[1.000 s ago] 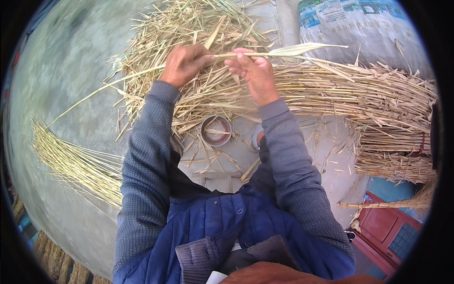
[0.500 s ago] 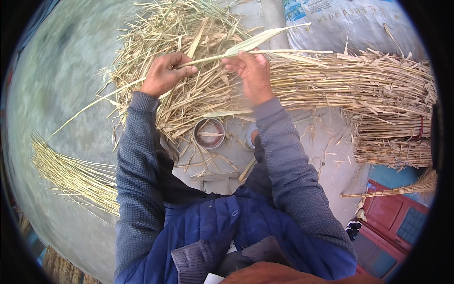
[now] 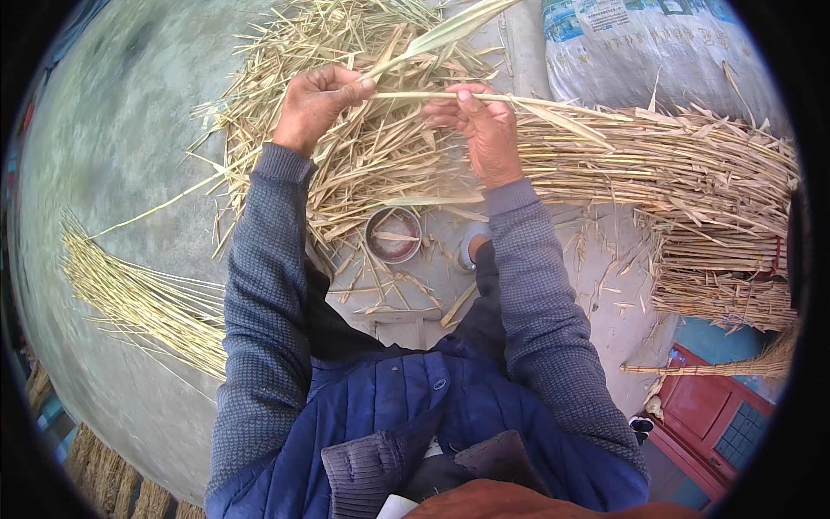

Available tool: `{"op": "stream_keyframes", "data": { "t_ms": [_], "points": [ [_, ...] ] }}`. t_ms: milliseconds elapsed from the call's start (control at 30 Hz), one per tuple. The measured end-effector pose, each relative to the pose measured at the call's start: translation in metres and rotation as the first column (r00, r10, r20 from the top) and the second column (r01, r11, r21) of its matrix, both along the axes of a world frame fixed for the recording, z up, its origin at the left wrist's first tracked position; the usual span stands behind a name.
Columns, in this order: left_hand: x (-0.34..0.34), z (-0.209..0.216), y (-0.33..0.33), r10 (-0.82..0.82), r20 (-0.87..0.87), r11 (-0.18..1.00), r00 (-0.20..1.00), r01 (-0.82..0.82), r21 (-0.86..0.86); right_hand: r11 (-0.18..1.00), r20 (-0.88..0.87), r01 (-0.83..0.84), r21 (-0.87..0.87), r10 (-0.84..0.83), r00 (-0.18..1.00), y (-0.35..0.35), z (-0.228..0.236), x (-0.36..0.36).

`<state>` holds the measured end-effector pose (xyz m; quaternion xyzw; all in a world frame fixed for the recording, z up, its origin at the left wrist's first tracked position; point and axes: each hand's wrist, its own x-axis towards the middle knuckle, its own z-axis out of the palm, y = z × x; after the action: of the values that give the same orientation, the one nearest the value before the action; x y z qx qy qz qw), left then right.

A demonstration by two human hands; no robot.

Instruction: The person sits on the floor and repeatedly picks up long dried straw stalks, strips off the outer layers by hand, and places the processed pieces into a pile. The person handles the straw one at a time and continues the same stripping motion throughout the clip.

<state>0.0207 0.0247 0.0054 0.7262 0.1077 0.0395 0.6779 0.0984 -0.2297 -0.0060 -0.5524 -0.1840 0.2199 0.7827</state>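
A long dry stalk (image 3: 406, 96) runs between my two hands over the straw pile. My left hand (image 3: 318, 108) is closed on it, thumb pressed against the fingers. From that same pinch a broad pale leaf (image 3: 458, 28) slants up to the right, apart from the stalk. My right hand (image 3: 486, 138) pinches the stalk farther along between thumb and forefinger, its other fingers loosely curled. Beyond my right hand the stalk carries on to the right, where another dry leaf (image 3: 566, 125) hangs off it. The stalk's thin end trails out at the left.
Loose straw and husks (image 3: 372, 173) lie heaped ahead. A large stack of stalks (image 3: 657, 160) spreads right, below a white sack (image 3: 648, 60). A small round tin (image 3: 420, 242) stands between my feet. A bundle of thin stalks (image 3: 143, 298) lies left, and a broom (image 3: 735, 367) lower right.
The leaf has swung away from the stalk and now points up from my left hand. My left hand has moved up a little along with it. The view has shifted slightly.
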Motion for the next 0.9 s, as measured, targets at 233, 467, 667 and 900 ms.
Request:
{"op": "stream_keyframes", "data": {
  "t_ms": [233,467,667,900],
  "points": [
    [-0.006,0.0,0.0,-0.135,-0.057,0.926,0.989,0.147,0.349,0.946,0.041,0.033,-0.322,-0.021,0.999,-0.014,0.006,0.009],
    [-0.009,-0.001,-0.016,-0.063,0.004,0.919,0.998,0.056,0.391,0.563,0.221,0.153,-0.812,0.055,0.974,0.005,0.003,0.033],
    [-0.004,-0.002,-0.013,-0.126,0.035,0.917,0.991,0.103,0.386,0.981,0.085,-0.144,-0.127,0.155,0.984,0.034,-0.002,0.005],
    [-0.011,-0.007,0.011,-0.096,0.047,0.901,0.994,0.067,0.429,0.987,-0.004,0.15,-0.058,-0.15,0.989,0.029,0.009,0.002]
  ]
}}
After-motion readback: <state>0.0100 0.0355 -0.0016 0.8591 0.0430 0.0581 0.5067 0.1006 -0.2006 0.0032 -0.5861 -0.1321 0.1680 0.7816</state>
